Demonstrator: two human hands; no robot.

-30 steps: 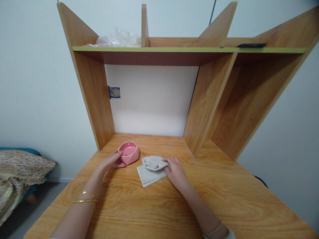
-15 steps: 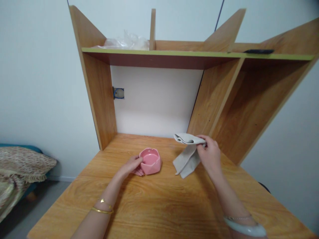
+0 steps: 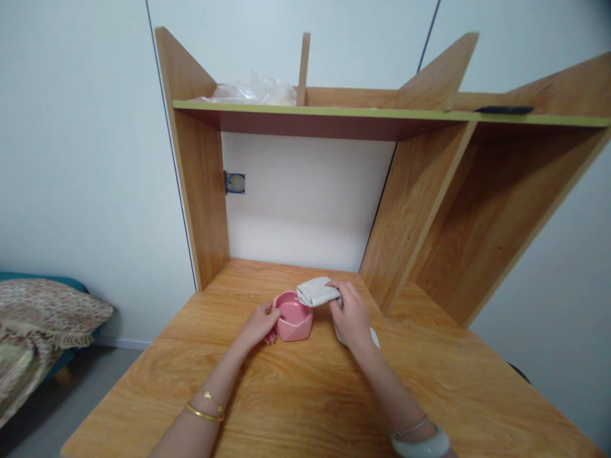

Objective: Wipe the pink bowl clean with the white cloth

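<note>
A pink faceted ashtray [image 3: 294, 327] stands upright on the wooden desk. My left hand [image 3: 262, 323] grips its left side, with the thumb at the rim and the other fingers low against the outer wall. In my right hand [image 3: 352, 313] is a folded light grey cloth [image 3: 316, 292], pinched between thumb and fingers. The cloth's folded end reaches over the ashtray's right rim; whether it touches the rim I cannot tell. Its loose end hangs behind and below my right hand, partly hidden.
Behind the desk [image 3: 305, 407] rises a wooden shelf unit [image 3: 203, 197]. On its upper board lie a clear plastic bag [image 3: 258, 91] and a flat black object [image 3: 505, 110]. An uncovered socket box [image 3: 235, 183] shows at the back. A patterned blanket [image 3: 52, 308] covers blue furniture at left.
My right hand has moved left with the cloth, bringing its folded end to the ashtray's rim. My left hand keeps its grip on the ashtray. The view has shifted slightly.
</note>
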